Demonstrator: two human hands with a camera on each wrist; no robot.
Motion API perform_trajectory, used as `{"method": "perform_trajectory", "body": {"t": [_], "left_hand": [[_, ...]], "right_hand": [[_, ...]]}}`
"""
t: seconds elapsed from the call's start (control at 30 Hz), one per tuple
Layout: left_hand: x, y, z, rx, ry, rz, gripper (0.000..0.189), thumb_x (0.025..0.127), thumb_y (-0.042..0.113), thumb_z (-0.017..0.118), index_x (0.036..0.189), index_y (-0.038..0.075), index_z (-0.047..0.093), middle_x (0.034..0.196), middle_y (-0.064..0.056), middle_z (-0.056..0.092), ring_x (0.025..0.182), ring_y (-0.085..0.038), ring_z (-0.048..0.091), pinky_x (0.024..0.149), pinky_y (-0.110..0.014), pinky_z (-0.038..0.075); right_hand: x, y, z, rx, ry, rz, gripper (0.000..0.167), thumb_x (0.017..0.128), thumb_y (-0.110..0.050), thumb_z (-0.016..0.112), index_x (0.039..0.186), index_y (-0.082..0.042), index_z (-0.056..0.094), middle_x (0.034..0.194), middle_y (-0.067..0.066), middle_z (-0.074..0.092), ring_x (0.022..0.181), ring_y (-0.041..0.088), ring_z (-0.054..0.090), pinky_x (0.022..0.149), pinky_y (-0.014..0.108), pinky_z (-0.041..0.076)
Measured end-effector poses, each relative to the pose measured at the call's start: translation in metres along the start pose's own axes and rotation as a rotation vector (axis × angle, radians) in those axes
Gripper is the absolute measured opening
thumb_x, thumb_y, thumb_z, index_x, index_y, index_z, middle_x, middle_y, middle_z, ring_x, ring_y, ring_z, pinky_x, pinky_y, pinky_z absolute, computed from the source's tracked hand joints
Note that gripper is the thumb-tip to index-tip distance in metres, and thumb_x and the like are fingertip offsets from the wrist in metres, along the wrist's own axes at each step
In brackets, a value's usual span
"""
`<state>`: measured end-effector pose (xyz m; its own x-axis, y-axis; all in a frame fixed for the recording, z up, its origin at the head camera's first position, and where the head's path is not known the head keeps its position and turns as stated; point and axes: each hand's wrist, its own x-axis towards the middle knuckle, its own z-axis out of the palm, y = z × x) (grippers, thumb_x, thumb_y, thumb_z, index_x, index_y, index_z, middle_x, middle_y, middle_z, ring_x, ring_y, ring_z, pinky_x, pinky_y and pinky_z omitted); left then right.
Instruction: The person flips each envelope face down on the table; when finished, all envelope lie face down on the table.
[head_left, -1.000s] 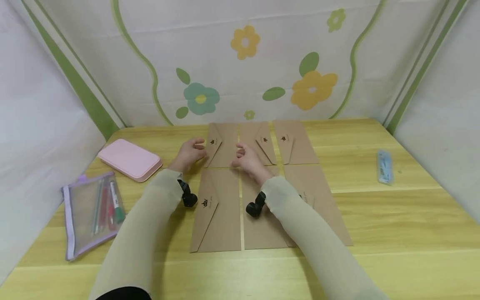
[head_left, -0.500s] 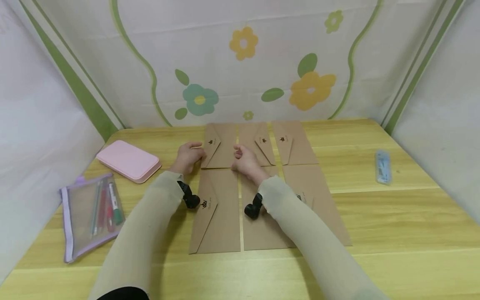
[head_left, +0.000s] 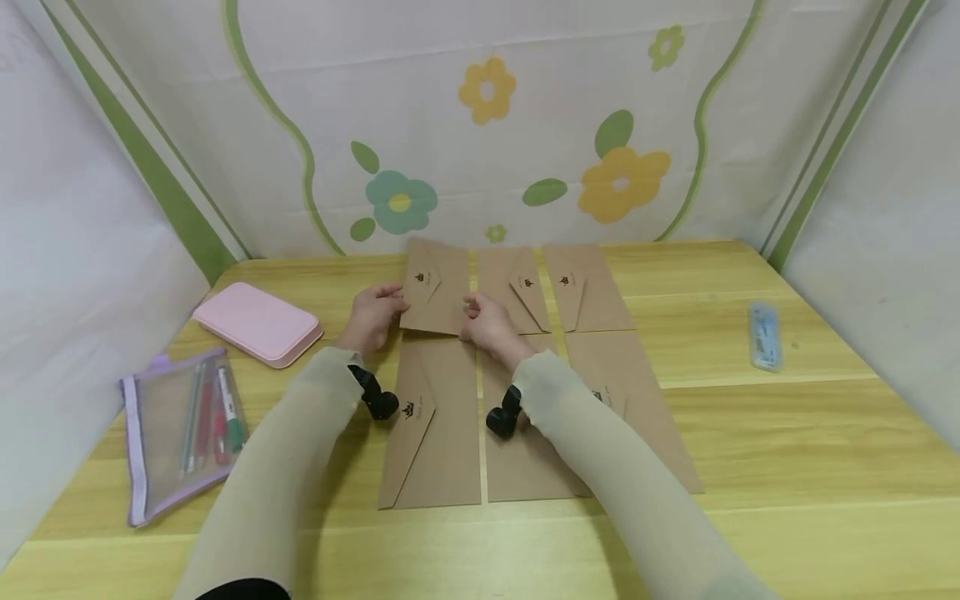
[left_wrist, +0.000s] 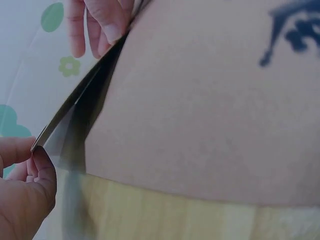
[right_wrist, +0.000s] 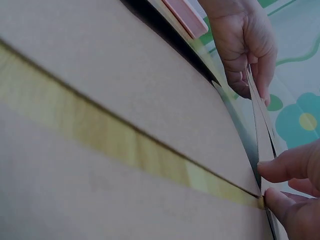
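Observation:
A brown kraft-paper envelope (head_left: 438,287) with a small dark crown print is at the back left of the envelope rows. It is lifted and tilted a little, its near edge off the surface. My left hand (head_left: 372,317) pinches its left side between thumb and fingers. On the other side my right hand (head_left: 492,327) pinches the lower right corner. In the left wrist view, the left hand (left_wrist: 25,192) grips the envelope's edge, and a dark gap shows beneath. The right wrist view has the right hand (right_wrist: 295,185) with thumb and finger on the paper edge.
Several more brown envelopes lie flat, such as the front left one (head_left: 442,442) and back right one (head_left: 596,292). A pink case (head_left: 257,321) and mesh pouch of pens (head_left: 161,417) lie left on the wooden table (head_left: 810,450). A small blue item (head_left: 766,336) lies right.
The back left envelope lay flat with both hands by its sides. Now both hands pinch it, and it has risen and shifted slightly left. The other envelopes have stayed put.

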<state>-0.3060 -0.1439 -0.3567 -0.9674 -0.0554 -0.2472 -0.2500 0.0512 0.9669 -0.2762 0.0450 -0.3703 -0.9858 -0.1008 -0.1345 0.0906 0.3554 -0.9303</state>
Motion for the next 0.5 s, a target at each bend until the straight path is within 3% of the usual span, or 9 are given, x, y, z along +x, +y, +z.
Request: {"method": "perform_trajectory", "body": {"t": [0.27,0.5], "left_hand": [[-0.0016,0.0049,-0.0052,-0.085,-0.044,0.011,0.047,0.089,-0.004,0.052,0.135,0.000,0.043,0.101,-0.001,0.050,0.072,-0.006,0.047,0.061,-0.014,0.041],[-0.0038,0.0075,-0.0069,-0.151,-0.047,0.008,0.047,0.090,-0.003,0.050,0.135,0.003,0.043,0.091,0.002,0.049,0.071,-0.006,0.046,0.057,-0.014,0.041]], "right_hand": [[0.0000,-0.0025,0.0032,0.024,-0.005,-0.001,0.068,0.075,0.014,0.061,0.137,-0.006,0.042,0.135,0.012,0.048,0.125,0.024,0.044,0.094,0.032,0.046],[0.0001,-0.0047,0.0085,0.031,-0.006,0.000,0.069,0.074,0.014,0.062,0.137,-0.005,0.041,0.135,0.012,0.048,0.124,0.024,0.045,0.096,0.031,0.044]]}}
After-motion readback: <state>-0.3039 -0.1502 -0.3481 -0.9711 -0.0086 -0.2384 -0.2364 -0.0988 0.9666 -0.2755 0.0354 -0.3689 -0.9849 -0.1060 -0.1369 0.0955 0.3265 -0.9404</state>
